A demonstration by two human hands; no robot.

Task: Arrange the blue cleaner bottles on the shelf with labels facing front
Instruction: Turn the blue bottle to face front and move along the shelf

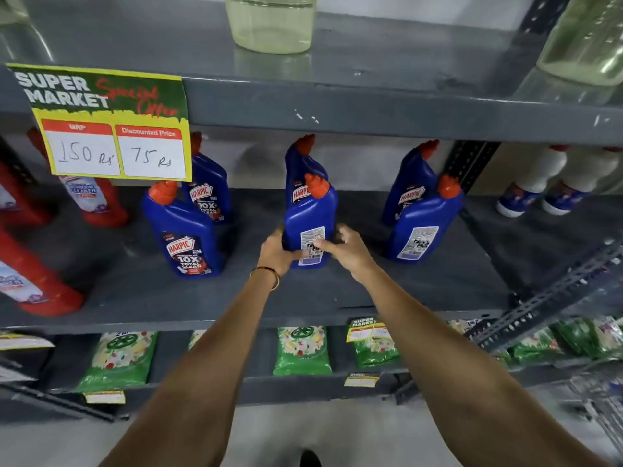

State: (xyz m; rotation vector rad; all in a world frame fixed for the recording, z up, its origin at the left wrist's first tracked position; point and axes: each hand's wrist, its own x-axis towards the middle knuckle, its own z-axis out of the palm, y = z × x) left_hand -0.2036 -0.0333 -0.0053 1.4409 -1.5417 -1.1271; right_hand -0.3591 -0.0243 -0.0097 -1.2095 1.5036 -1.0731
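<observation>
Both bare arms stretched forward, left hand [278, 251] and right hand [347, 249] cupped inward, fingers curled

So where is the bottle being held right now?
Head view, middle shelf centre: the held bottle, back label outward, stands between both hands, left hand, right hand.

The scene is lit evenly and fairly dimly from above and in front. Soft shadows are cast under the upper shelf [371, 106] and behind the blue bottles [310, 224]. Straight shelf edges are bowed by wide-angle distortion toward the frame's corners. Slight blur is seen at the left edge, on the red bottles [37, 281], and at the top.
</observation>
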